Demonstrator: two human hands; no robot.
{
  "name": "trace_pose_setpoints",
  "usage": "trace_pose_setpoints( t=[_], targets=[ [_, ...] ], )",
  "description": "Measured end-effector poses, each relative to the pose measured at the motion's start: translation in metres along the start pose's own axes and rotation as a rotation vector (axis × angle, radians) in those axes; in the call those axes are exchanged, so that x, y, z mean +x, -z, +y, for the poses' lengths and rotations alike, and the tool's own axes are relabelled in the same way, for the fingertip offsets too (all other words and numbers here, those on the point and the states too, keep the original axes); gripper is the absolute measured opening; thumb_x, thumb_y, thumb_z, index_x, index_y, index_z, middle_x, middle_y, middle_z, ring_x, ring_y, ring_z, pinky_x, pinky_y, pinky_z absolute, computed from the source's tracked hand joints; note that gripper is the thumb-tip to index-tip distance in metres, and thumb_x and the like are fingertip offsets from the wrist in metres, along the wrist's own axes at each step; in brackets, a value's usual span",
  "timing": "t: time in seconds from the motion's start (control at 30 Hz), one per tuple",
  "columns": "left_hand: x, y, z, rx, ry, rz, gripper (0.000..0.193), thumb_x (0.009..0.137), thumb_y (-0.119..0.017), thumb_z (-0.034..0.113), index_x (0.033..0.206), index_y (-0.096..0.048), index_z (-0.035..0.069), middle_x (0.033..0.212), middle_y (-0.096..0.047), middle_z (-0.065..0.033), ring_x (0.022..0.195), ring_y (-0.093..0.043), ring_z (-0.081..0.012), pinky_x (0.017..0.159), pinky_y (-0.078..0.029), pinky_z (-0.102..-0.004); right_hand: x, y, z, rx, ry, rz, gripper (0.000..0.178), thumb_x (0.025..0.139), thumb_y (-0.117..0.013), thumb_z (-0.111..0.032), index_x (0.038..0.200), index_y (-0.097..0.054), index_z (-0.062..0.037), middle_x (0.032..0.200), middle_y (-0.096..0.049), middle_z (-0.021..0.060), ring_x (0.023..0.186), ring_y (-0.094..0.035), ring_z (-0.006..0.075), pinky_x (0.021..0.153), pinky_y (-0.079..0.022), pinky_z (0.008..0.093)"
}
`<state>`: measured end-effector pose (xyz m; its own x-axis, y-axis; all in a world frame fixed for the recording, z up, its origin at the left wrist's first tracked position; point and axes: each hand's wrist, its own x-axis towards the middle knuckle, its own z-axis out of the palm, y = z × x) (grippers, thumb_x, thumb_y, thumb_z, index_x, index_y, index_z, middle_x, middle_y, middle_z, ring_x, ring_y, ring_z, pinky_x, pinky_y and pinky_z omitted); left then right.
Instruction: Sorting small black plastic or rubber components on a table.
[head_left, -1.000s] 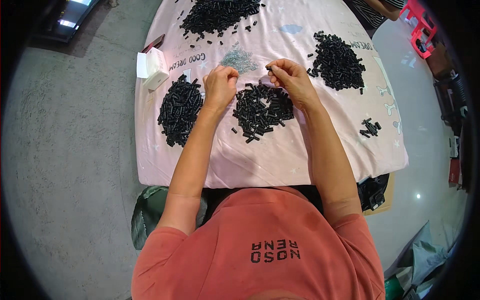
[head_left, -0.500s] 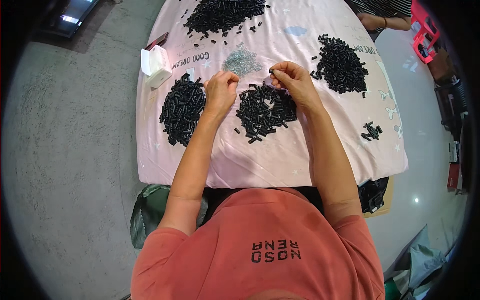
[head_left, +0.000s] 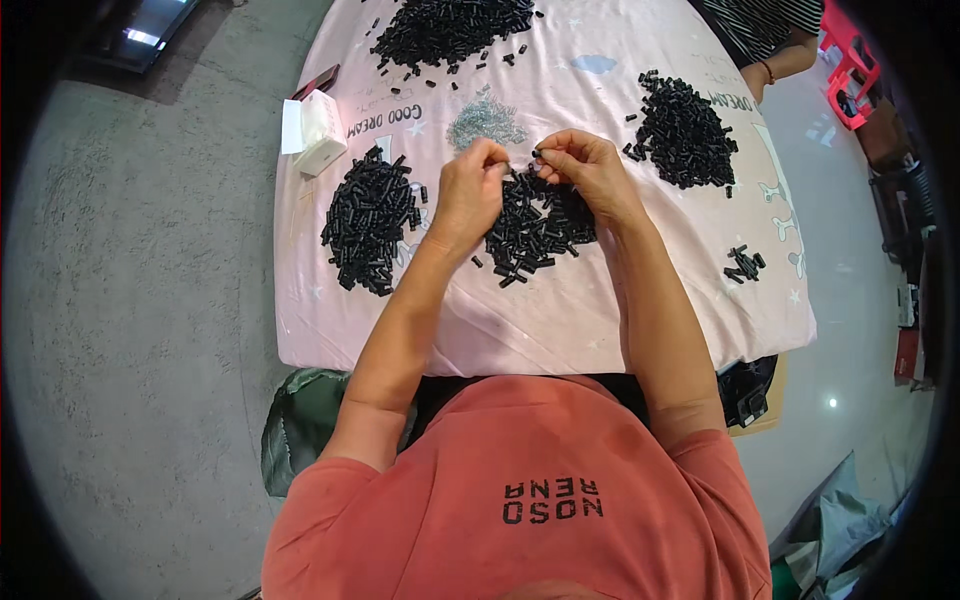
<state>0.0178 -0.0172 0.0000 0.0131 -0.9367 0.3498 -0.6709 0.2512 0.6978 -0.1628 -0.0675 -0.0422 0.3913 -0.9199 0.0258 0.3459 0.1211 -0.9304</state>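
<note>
My right hand [head_left: 592,180] pinches a small black cylindrical piece [head_left: 537,154] between thumb and fingertips. Close beside it, my left hand [head_left: 470,196] has its fingers pinched together; whatever is in them is too small to make out. Both hands are above the far part of a pile of similar black pieces [head_left: 540,235]. Just beyond my left hand is a heap of tiny clear, shiny parts [head_left: 486,117]. Another pile of black pieces [head_left: 366,225] lies left of my left forearm.
More black pieces form a far pile [head_left: 455,30], a right pile [head_left: 685,130] and a small cluster [head_left: 744,263] on the pink tablecloth [head_left: 520,335]. A white tissue box [head_left: 320,132] stands at the left edge. Another person's arm [head_left: 790,62] is at the far right corner.
My left hand has moved right, close to my right hand. My right hand has shifted slightly left and down, still pinching the black piece. The other person's hand has drawn back rightward.
</note>
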Motion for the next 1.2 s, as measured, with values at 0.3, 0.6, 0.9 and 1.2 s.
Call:
trace_pose_setpoints(
  t=[0.3, 0.6, 0.9, 1.2],
  targets=[
    [0.000, -0.003, 0.015, -0.005, -0.111, -0.012, 0.006, 0.084, -0.059, -0.001, 0.090, -0.058, 0.000, 0.082, -0.065, -0.0170, 0.076, -0.065, -0.0342, 0.069, -0.050, -0.0401, -0.002, -0.001, -0.001, -0.020, -0.002, -0.070, 0.010, 0.092, -0.065, -0.006, 0.101, -0.067, -0.0016, 0.087, -0.068, 0.0032, 0.075, -0.064, 0.0083, 0.070, -0.052, 0.0202],
    [0.001, -0.004, 0.013, -0.103, -0.008, -0.077, 0.006, 0.087, -0.064, 0.004, 0.092, -0.061, 0.000, 0.082, -0.067, -0.0052, 0.078, -0.064, -0.0143, 0.072, -0.050, -0.0282, -0.004, 0.000, -0.007, -0.044, -0.035, -0.112, 0.012, 0.091, -0.066, -0.007, 0.101, -0.067, -0.0011, 0.086, -0.068, 0.0033, 0.075, -0.063, 0.0081, 0.070, -0.052, 0.0202],
    [0.000, 0.001, -0.004, -0.287, 0.205, -0.184, 0.003, 0.088, -0.066, 0.006, 0.090, -0.066, 0.003, 0.084, -0.064, 0.0018, 0.073, -0.058, -0.0077, 0.068, -0.046, -0.0230, -0.004, 0.005, -0.010, 0.182, -0.055, -0.070, 0.013, 0.090, -0.066, -0.005, 0.102, -0.066, 0.0008, 0.084, -0.069, 0.0070, 0.073, -0.065, 0.0107, 0.070, -0.055, 0.0211],
    [0.005, -0.010, -0.017, 0.385, -0.224, -0.111, 0.011, 0.079, -0.064, 0.006, 0.088, -0.071, 0.007, 0.084, -0.065, -0.0095, 0.080, -0.064, -0.0281, 0.075, -0.050, -0.0388, 0.000, 0.005, -0.005, 0.091, -0.017, 0.095, 0.011, 0.089, -0.065, -0.002, 0.100, -0.066, 0.0019, 0.083, -0.068, 0.0063, 0.071, -0.064, 0.0097, 0.067, -0.053, 0.0208]
  ],
)
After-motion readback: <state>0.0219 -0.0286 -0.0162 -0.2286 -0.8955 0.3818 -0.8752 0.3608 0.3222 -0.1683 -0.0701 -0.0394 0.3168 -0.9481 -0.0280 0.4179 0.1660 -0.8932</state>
